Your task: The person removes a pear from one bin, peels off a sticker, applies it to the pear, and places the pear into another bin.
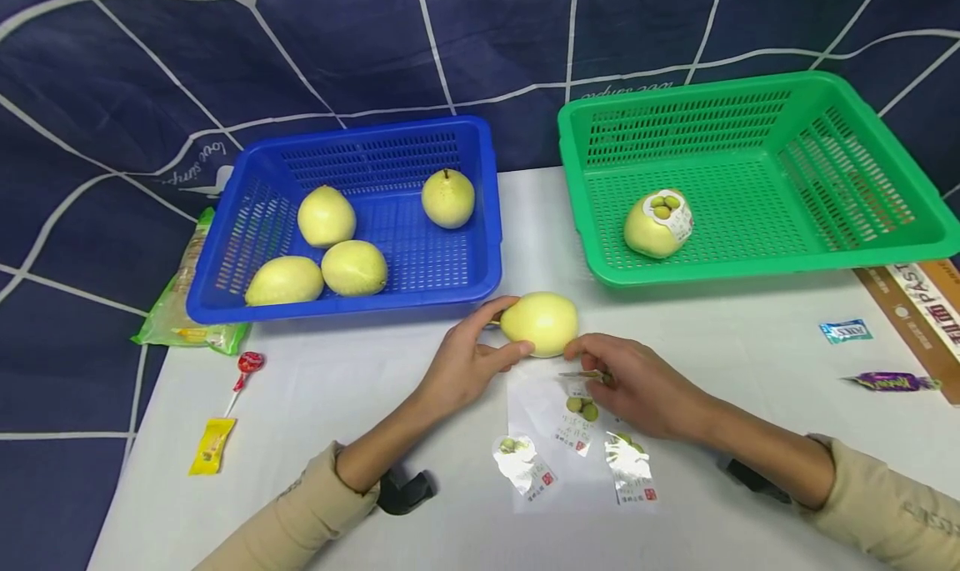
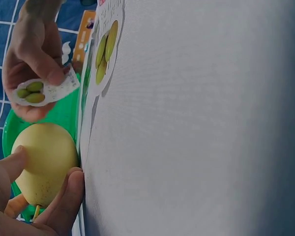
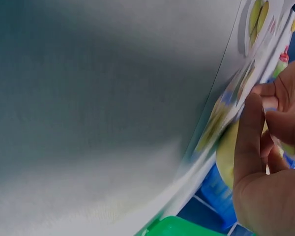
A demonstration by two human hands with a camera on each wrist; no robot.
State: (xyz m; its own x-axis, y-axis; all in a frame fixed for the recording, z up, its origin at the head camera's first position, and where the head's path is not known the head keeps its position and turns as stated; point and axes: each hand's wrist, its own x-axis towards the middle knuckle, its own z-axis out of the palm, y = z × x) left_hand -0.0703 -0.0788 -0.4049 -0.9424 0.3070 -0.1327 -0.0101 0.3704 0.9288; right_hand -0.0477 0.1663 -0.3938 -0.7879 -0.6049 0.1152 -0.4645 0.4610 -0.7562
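My left hand (image 1: 468,350) grips a yellow pear (image 1: 546,321) by its stem end on the white table, thumb on the near side and fingers on the far side. Close to the pear's right side, my right hand (image 1: 637,383) pinches a sticker (image 2: 49,92) printed with green fruit. Below the hands lies a clear sheet (image 1: 555,496) bearing several similar stickers, among them a rounded one (image 1: 517,463) and one at the right (image 1: 630,467). In the right wrist view, the right hand's fingers partly cover the pear (image 3: 227,152).
A blue basket (image 1: 345,311) with several pears stands at the back left. The green basket (image 1: 712,272) at the back right holds one stickered pear (image 1: 654,227). A lollipop (image 1: 250,363) and yellow packet (image 1: 212,446) lie left; a purple-wrapped sweet (image 1: 892,381) and blue packet (image 1: 846,331) lie right.
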